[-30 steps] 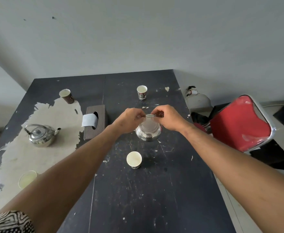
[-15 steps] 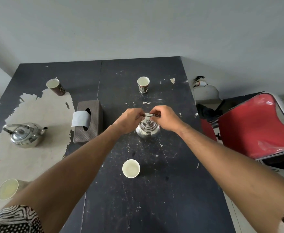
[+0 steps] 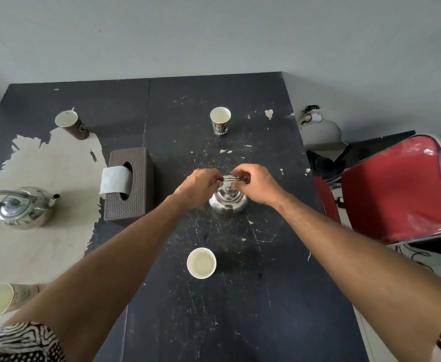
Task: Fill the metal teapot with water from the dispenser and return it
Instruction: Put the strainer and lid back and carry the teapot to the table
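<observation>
Teapot (image 3: 228,202) handle being pinched by both hands, left (image 3: 198,189), right (image 3: 257,184); rigid, slick metal, likely light empty.

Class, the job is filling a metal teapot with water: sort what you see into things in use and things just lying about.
In use:
- metal teapot, handle gripped by both
- left hand
- right hand

Lying about:
- second kettle
- tissue box
- four paper cups, e.g. coffee cup
- red chair
</observation>
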### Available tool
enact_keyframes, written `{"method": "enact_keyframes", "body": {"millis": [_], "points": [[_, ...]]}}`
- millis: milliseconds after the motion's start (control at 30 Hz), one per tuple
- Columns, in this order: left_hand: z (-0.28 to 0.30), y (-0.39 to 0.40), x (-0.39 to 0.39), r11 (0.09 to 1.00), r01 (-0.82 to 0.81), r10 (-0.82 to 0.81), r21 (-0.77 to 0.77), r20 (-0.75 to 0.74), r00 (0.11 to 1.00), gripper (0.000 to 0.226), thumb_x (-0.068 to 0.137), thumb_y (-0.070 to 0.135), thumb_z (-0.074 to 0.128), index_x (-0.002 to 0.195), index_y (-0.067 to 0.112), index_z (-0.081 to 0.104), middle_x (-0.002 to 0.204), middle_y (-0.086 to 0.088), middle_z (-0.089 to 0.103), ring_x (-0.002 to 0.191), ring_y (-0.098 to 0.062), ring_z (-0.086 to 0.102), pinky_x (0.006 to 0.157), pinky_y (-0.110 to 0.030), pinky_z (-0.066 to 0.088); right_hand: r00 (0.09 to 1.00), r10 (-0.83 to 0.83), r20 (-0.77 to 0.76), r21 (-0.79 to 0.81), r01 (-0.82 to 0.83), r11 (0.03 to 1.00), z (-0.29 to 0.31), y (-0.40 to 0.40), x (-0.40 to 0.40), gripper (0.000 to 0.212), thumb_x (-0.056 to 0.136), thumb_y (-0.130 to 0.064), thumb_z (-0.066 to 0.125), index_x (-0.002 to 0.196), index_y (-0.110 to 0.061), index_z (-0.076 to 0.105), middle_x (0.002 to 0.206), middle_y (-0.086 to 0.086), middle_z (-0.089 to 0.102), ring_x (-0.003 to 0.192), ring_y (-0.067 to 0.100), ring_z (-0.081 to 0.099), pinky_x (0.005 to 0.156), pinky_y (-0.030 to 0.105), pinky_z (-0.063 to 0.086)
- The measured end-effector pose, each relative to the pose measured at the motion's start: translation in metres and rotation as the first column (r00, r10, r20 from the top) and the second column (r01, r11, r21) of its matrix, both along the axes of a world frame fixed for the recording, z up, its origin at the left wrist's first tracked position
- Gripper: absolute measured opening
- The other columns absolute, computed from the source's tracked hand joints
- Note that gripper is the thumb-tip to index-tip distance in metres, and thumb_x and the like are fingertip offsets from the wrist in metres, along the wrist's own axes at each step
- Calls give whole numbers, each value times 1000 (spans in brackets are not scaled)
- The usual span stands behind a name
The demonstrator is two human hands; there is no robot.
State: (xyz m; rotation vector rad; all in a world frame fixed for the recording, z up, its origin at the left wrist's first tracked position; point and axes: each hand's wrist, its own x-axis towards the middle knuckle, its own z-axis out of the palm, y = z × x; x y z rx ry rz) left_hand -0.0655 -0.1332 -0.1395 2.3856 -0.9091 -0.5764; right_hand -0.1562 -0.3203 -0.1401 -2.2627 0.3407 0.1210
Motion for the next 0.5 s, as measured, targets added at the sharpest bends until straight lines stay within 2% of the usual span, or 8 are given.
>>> {"method": "enact_keyframes", "body": {"millis": [100,167,300,500], "points": [[0,-1,5,1000,-9,9,-12,-2,1000,22,100,21,64,118,10,73,110,-6,76,93,-18,67,86,-32,53,1000,-13,27,16,12,1000,-1,-5,2,25,87,-16,78,111,-22,73,99,-12,70,88,-1,64,70,4,42],[1,-3,7,999,-9,9,-33,-5,1000,23,100,20,65,118,9,74,111,-7,76,95,-19,68,89,-34,54,999,-24,35,13,24,1000,-3,-7,4,21,89,-15,76,109,-21,74,99,-12,71,89,-3,64,71,3,43],[1,-2,11,999,-19,18,-44,-23,1000,22,99,21,67,116,10,76,108,-7,75,90,-17,65,89,-36,56,998,-33,50,12,32,999,-6,-7,6,19,88,-14,76,106,-21,75,99,-10,72,91,3,67,73,5,47],[2,3,12,1000,5,-6,-17,-55,998,24,98,25,69,119,15,74,111,-3,74,93,-16,69,89,-36,59,999,-12,44,-8,13,1000,-6,-5,4,22,86,-15,78,106,-23,74,101,-11,73,93,7,68,82,23,56]]}}
